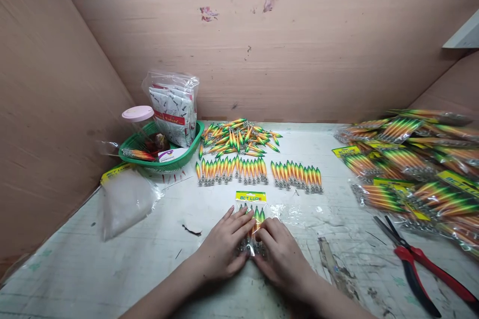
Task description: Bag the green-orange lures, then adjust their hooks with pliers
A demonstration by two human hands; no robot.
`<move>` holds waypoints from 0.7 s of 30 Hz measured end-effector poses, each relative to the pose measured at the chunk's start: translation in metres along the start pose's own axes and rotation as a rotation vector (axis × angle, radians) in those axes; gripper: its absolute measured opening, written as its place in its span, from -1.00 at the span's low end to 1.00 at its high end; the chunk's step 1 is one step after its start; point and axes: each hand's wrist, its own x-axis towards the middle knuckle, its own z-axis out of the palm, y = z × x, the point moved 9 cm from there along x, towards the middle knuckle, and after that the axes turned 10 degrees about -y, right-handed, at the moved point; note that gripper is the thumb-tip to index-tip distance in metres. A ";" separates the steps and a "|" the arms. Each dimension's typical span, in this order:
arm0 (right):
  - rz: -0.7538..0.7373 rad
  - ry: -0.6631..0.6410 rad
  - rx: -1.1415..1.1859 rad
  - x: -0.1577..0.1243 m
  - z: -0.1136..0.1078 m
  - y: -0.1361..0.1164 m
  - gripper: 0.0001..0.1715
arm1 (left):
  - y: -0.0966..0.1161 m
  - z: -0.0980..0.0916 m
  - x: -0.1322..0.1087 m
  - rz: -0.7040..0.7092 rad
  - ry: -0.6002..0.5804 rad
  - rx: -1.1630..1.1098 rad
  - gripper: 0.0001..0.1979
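A clear plastic packet [251, 197] with a yellow and green header card reading "BCT LURE" lies flat in front of me. Green, yellow and orange fishing lures with metal hooks show inside it. My left hand [226, 245] rests across the packet's left side, its fingers stretched out. On the right side my right hand [281, 255] has curled fingers that grip the packet's edge. Both thumbs are near its lower end, and the fingers partly hide the lures. Beyond the packet, more loose lures [232, 169] stand in a row, tips pointing away from me.
Behind the row is a heap of lures [239, 137]. A green basket [179, 162] holds a printed bag [174, 107] and a pink-lidded jar [137, 113]. Empty clear bags [129, 204] lie left. Filled packets [407, 159] are piled right, with red-handled pliers [407, 251] before them.
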 end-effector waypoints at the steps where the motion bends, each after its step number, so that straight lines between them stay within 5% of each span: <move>1: 0.014 -0.001 -0.005 0.001 0.003 0.001 -0.74 | 0.000 0.000 0.002 -0.008 -0.005 0.011 -0.31; 17: -0.033 -0.030 0.048 -0.002 -0.002 0.007 -0.76 | 0.004 -0.001 0.011 -0.078 0.071 0.043 -0.49; 21: -0.122 -0.037 0.057 -0.012 -0.019 0.005 -0.77 | 0.003 -0.005 -0.006 -0.023 0.052 0.058 -0.37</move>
